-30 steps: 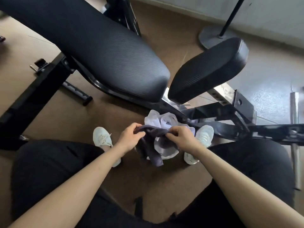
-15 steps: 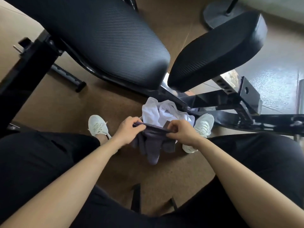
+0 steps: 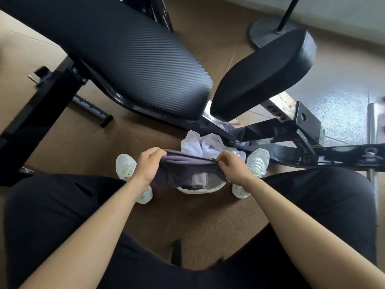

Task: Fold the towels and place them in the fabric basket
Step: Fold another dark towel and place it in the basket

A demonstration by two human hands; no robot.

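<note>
A dark purple-grey towel (image 3: 183,170) is stretched between my two hands above the floor. My left hand (image 3: 149,164) grips its left top edge and my right hand (image 3: 232,166) pinches its right top edge. Under the towel a white fabric basket (image 3: 201,189) sits on the floor between my feet; only its near rim shows. Crumpled white towels (image 3: 205,143) lie at the basket's far side, against the bench frame. A lighter grey cloth (image 3: 200,179) shows inside the basket below the held towel.
A black padded weight bench (image 3: 133,59) and its seat pad (image 3: 262,74) stand just beyond the towels, with the metal frame (image 3: 291,130) running right. My white shoes (image 3: 127,170) flank the basket. A round stand base (image 3: 268,33) sits at the far right.
My hands have drawn apart, pulling the dark towel's top edge straight and wider. The basket's near rim is now exposed below the towel.
</note>
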